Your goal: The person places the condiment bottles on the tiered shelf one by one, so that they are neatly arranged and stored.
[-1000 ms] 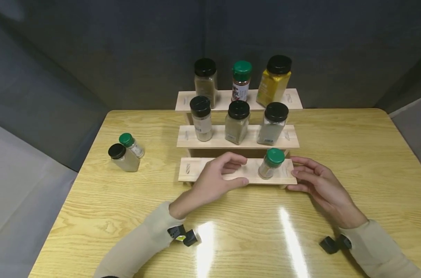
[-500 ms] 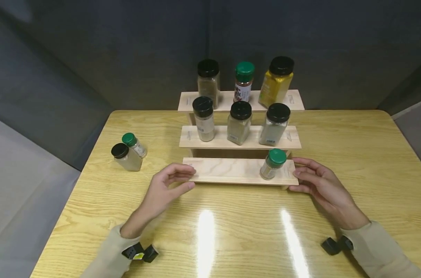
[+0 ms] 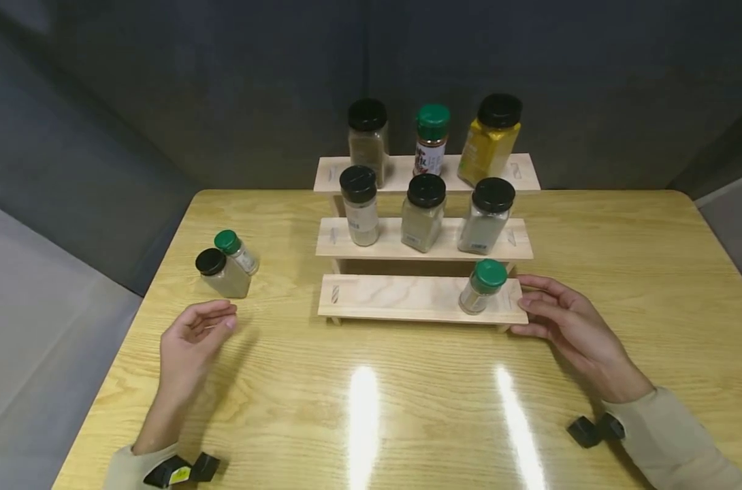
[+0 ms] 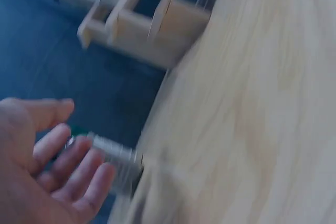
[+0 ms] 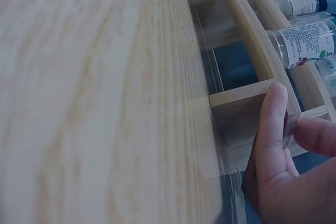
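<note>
My left hand (image 3: pixel 190 347) hovers at the left of the table, its fingers loosely bent around nothing. Just beyond its fingertips stand a square black-lidded spice jar (image 3: pixel 231 280) and a smaller green-lidded spice jar (image 3: pixel 246 260), side by side. In the left wrist view the hand (image 4: pixel 63 171) partly covers these jars. My right hand (image 3: pixel 570 333) grips the right end of the lowest step of a three-tier wooden spice rack (image 3: pixel 401 297). The right wrist view shows the thumb and a finger on either side of that step's end. A green-lidded jar (image 3: pixel 478 297) stands on this step, near the right hand.
Three black-lidded jars, including a round shaker (image 3: pixel 363 224), stand on the middle step. Along the top step are a brown-filled jar (image 3: pixel 369 153), a green-capped bottle (image 3: pixel 430 155) and a yellow jar (image 3: pixel 487 150). A dark cloth wall (image 3: pixel 254 102) rises behind the table (image 3: pixel 297 395).
My left hand has moved left from over the lowest step, past the rack's left end, to in front of the two loose jars. My right hand keeps its place at the rack.
</note>
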A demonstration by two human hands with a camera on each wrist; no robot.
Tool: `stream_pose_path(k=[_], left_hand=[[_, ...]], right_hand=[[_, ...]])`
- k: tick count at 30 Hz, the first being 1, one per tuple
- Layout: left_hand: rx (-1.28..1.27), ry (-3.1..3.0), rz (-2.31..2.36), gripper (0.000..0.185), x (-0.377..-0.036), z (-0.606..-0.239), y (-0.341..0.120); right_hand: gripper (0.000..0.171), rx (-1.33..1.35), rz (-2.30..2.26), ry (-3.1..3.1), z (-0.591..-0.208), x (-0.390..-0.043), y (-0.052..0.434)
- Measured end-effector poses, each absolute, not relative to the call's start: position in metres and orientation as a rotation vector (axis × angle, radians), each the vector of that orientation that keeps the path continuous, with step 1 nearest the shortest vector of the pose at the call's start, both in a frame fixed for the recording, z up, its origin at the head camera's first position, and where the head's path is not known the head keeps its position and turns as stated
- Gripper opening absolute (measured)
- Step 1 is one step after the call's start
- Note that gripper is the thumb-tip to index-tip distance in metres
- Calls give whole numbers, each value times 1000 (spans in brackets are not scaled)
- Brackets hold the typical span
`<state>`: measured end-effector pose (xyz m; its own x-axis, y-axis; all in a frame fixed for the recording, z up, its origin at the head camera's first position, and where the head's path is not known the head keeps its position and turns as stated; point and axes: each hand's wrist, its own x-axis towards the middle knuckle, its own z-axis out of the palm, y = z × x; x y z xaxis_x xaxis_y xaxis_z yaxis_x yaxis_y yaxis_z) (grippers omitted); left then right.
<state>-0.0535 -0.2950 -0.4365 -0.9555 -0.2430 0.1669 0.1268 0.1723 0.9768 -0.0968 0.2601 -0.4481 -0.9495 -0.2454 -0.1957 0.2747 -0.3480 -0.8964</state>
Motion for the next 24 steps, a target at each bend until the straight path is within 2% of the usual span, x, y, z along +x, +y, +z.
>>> stream_pose_path(k=[3, 6, 10, 14, 18, 24], left_hand=[[396, -2216, -1710, 29, -61, -437, -313], [539, -2227, -1662, 41, -73, -438, -327], [533, -2275, -1679, 64, -91, -438, -333], [456, -2331, -1707, 77, -106, -436, -326], [421, -2340, -1698, 78, -113, -437, -316], [462, -2323, -1684, 70, -116, -440, -310]], right_hand=[[38, 30, -2352, 1562, -447, -97, 260], [38, 46, -2347, 1568, -447, -97, 259], [37, 75, -2329, 1591, -446, -98, 259], [36, 95, -2317, 1614, -445, -98, 259], [36, 105, -2307, 1630, -445, -98, 258], [35, 112, -2313, 1629, -445, -97, 258]])
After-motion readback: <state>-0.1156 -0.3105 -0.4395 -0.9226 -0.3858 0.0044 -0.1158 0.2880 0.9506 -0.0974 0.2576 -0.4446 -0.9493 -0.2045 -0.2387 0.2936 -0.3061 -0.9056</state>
